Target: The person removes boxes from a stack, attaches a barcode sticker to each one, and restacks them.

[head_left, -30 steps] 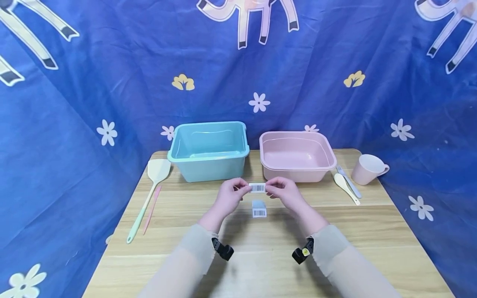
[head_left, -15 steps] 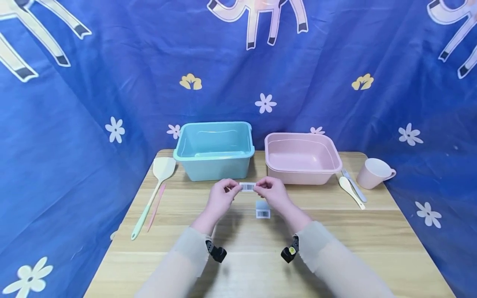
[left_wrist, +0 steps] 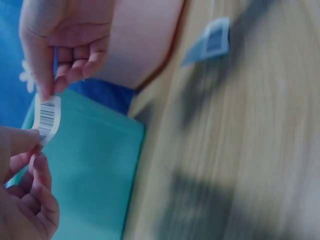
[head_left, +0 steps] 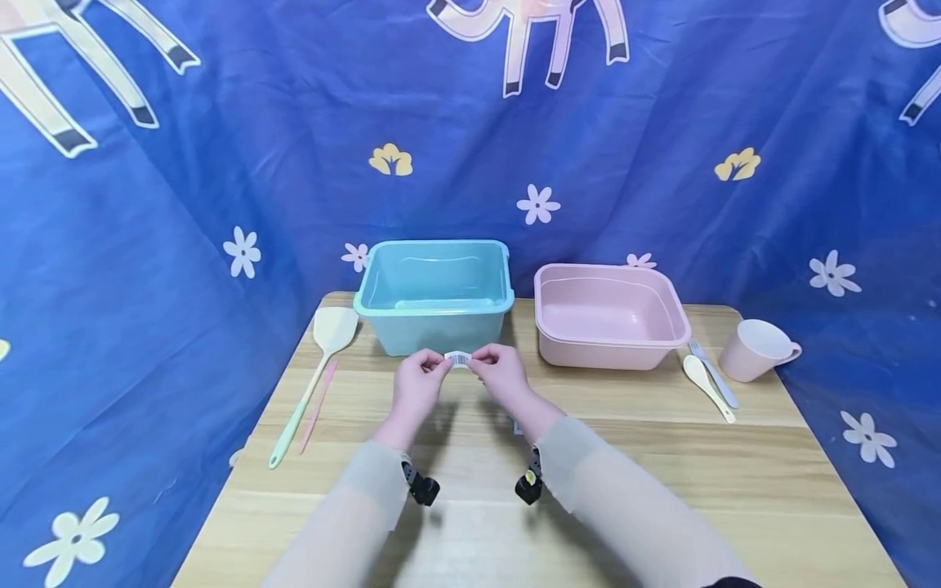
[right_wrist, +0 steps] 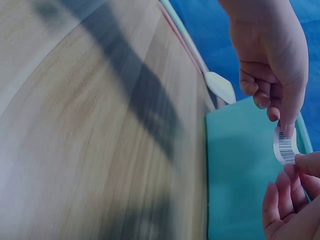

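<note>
Between my two hands a small white barcode sticker is stretched, bowed slightly in the wrist views. My left hand pinches one end with thumb and fingertips. The other end is pinched by my right hand. Both hands are just in front of the turquoise basin, whose front wall lies behind the sticker. On the table a second barcode sticker, with a pale blue part, lies to the right; my right forearm mostly hides it in the head view.
A pink basin stands right of the turquoise one. At the left lie a turner with a mint handle and a thin pink utensil. At the right are a spoon, a fork and a pink mug.
Both hands have carried the sticker leftward, from between the basins to in front of the turquoise one. The sticker now bows. My right forearm has come over the second sticker.
</note>
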### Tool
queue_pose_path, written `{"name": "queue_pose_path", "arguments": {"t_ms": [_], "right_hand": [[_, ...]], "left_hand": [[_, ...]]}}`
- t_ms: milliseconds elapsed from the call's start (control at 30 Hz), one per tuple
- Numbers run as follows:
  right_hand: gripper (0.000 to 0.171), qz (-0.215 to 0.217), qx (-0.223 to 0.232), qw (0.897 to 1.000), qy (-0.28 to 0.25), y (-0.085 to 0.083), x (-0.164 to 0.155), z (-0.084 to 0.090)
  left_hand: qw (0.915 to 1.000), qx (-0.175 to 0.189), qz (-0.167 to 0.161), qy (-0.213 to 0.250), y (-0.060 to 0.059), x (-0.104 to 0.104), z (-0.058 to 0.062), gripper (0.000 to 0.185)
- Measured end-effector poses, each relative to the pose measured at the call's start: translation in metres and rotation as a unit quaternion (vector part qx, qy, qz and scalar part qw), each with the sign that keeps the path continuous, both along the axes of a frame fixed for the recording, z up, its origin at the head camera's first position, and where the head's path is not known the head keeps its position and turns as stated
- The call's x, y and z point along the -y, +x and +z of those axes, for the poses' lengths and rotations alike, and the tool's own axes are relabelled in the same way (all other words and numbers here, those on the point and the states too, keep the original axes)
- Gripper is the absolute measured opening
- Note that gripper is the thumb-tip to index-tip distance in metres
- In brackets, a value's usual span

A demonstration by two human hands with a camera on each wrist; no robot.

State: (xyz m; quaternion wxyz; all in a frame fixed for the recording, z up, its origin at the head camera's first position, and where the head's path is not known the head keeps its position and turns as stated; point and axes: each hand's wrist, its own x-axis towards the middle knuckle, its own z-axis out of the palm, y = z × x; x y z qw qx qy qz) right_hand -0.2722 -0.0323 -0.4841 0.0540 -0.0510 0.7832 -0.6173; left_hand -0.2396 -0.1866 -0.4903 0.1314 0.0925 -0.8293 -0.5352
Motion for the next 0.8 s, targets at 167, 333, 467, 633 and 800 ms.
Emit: {"name": "queue_pose_path", "arguments": {"t_ms": [167,333,467,633,800], "right_hand": [[0.014,0.015,0.025,0.999,-0.035,-0.005,0.018,-0.006],[0.031,0.045,0.065,0.995,-0.066,-0.007,0.031,-0.009],[0.043,0.055,0.094,0.990,-0.085,-0.009,0.037,-0.012],[0.051,0.066,0.119,0.986,-0.098,-0.014,0.040,-0.014],[0.055,0.081,0.133,0.983,-0.102,-0.021,0.042,-0.016]], "left_hand": [[0.9992,-0.005,0.040,-0.003,-0.013,0.011,-0.008,0.011],[0.9982,0.003,0.059,-0.009,-0.025,0.020,-0.011,0.011],[0.9976,0.017,0.063,-0.023,-0.033,0.023,-0.013,0.011],[0.9963,0.039,0.070,-0.031,-0.041,0.023,-0.017,0.013],[0.9958,0.042,0.076,-0.030,-0.048,0.026,-0.019,0.013]]}}
